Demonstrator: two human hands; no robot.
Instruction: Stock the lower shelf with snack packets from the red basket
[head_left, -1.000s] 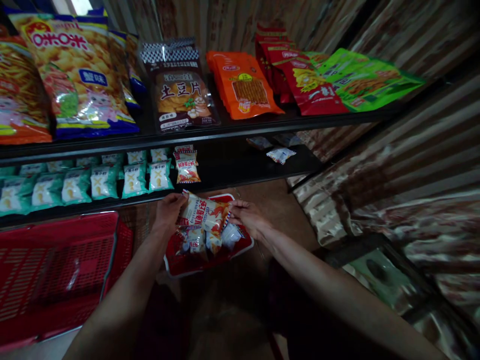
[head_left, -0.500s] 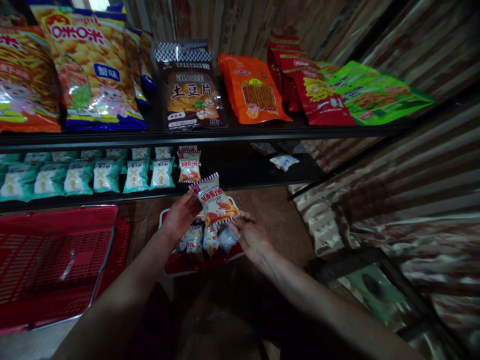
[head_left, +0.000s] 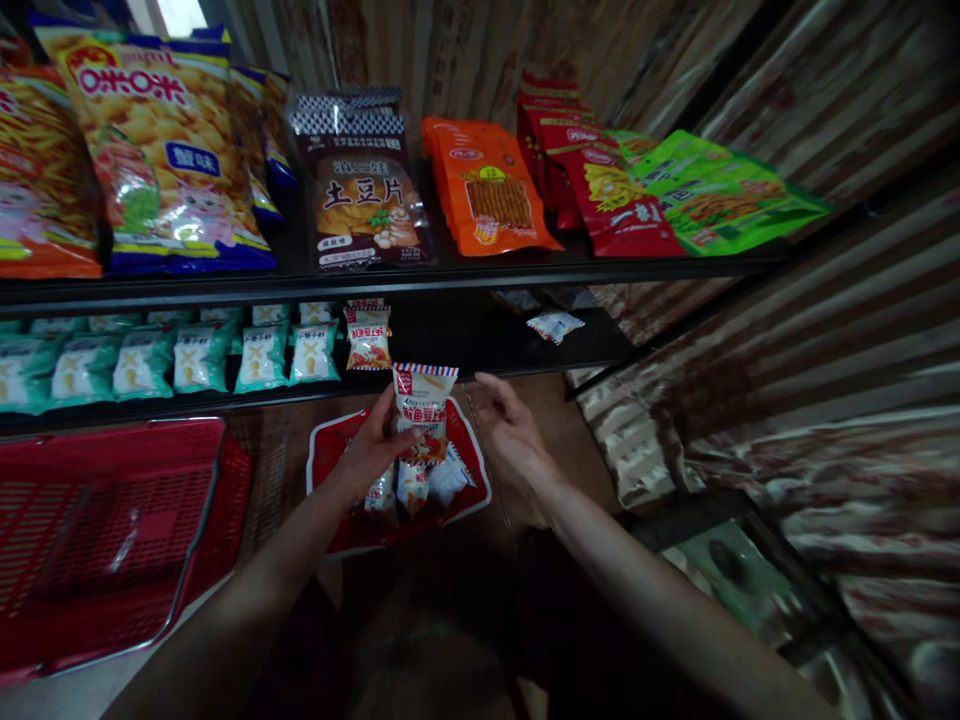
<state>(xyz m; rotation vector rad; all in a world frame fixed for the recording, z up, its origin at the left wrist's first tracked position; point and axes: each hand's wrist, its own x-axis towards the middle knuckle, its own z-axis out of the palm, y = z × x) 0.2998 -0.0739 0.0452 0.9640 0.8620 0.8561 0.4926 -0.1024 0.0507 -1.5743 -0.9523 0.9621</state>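
My left hand (head_left: 375,447) grips a small white and orange snack packet (head_left: 422,412) by its left side, thumb across the front. The packet is upright above a red basket with a white rim (head_left: 486,492), where several similar packets (head_left: 412,487) lie. To the right of the packet is my right hand (head_left: 514,430), its fingers apart and holding nothing. On the lower shelf, just behind the held packet, stands a matching packet (head_left: 368,337), with another partly hidden behind it.
Teal and white packets (head_left: 201,357) line the lower shelf (head_left: 465,345) at left; a loose packet (head_left: 555,326) lies at its right. Large snack bags (head_left: 180,150) fill the upper shelf (head_left: 480,274). A larger red basket (head_left: 97,540) sits at left, a dark-framed object (head_left: 742,560) at lower right.
My right hand has let go of the packet and moved slightly right and up. The packet has turned more upright in my left hand. The view has shifted slightly.
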